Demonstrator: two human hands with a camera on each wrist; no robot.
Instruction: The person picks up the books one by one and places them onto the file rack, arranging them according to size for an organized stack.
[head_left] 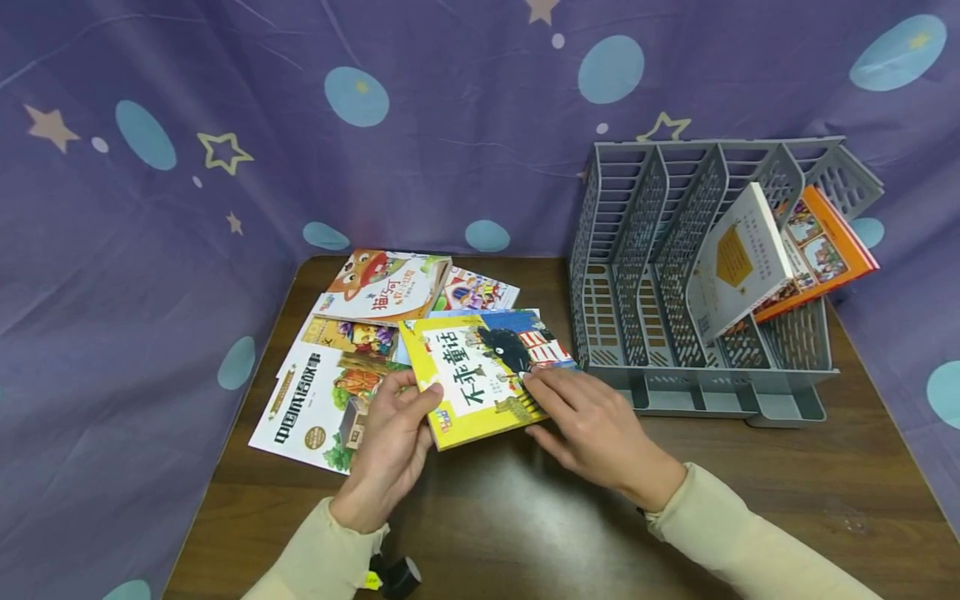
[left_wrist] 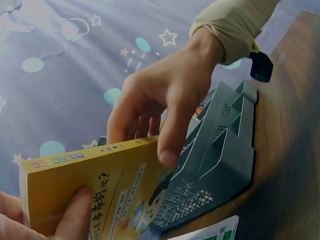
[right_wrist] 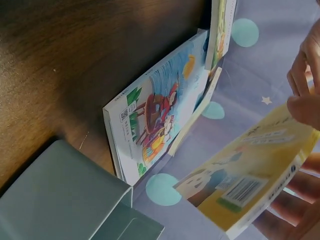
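Head view: grey rack (head_left: 705,380) part-filled, loose books (head_left: 296,429) outside it.
The loose books, left of the rack, seem left to do; a white book (head_left: 738,258) and orange book (head_left: 823,250) lean inside its right half, apparently done. The yellow book (head_left: 468,367) is left of the rack: left hand (head_left: 390,442) grips its farther side, right hand (head_left: 596,425) pinches the nearer.

Hands (right_wrist: 297,200) at the right edge grip a yellow book (right_wrist: 257,165), its barcode (right_wrist: 244,191) showing. A blue illustrated book (right_wrist: 160,110) lies with other books (right_wrist: 221,32) on a wooden table (right_wrist: 100,55); grey rack (right_wrist: 57,192) lower left, spotted purple cloth (right_wrist: 272,70) behind.
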